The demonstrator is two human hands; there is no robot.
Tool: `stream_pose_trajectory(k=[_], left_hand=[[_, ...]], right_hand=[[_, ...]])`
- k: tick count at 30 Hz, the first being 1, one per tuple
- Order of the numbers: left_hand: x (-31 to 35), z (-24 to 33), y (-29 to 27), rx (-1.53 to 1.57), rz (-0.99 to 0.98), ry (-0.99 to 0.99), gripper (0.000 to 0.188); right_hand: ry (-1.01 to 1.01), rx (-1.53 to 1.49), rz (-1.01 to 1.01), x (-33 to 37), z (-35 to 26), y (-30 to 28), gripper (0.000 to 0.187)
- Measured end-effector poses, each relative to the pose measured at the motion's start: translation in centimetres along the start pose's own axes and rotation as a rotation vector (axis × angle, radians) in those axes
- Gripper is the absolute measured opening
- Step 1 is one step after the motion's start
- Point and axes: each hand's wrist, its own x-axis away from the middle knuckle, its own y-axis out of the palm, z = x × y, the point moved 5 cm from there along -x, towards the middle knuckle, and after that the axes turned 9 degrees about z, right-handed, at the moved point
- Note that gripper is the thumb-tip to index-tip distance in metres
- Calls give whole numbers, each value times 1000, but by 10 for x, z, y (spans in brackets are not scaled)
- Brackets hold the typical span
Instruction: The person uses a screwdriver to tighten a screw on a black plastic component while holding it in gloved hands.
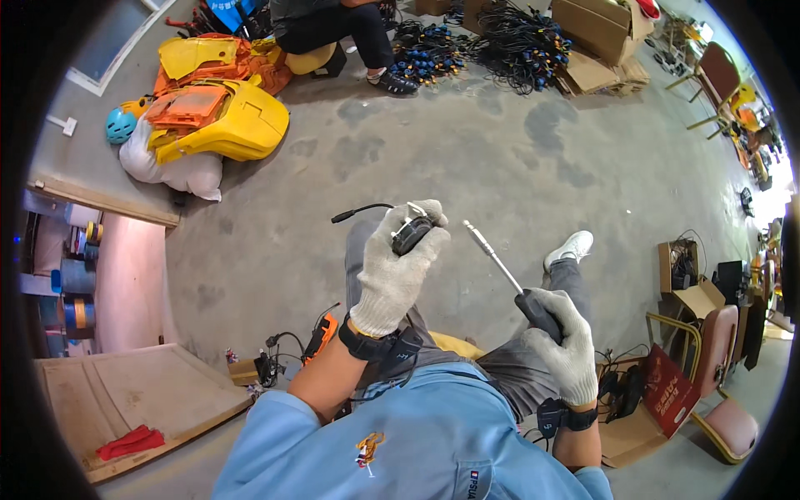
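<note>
My left hand point(400, 258), in a pale knit glove, is closed around a small black device point(412, 235) with a white edge. From it a short black cable point(354, 212) sticks out to the left and ends in a plug. My gloved right hand point(567, 343) grips the black handle of a screwdriver point(500, 262). Its long silver shaft points up and left toward the device, and the tip stands apart from it.
Yellow and orange plastic shells point(225, 121) lie on a white sack at the far left. Piles of black cables point(521, 46) lie at the back, near a seated person point(350, 33). A wooden board point(142, 400) is at lower left; an open cardboard box point(633, 433) and chairs point(717, 333) are at right.
</note>
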Motion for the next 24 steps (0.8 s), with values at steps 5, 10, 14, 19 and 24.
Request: stream_pose_trajectory(k=[5,10,14,19,24], left_hand=[[-1,4,3,-10,20,56,27],[1,2,2,-20,0,82,26],[3,2,3,-34,-16,114,27],[3,1,3,4,-24,117,28],[5,4,5,-52,-37,87,29]], right_hand=[[-106,-14,-1,2,-15,3,50],[-113,20,-34,1,-14,6,50],[-120,32,-22,-1,-13,7,49],[-159,29,-21,-1,-13,7,49],[-180,16,2,1,-16,7,48]])
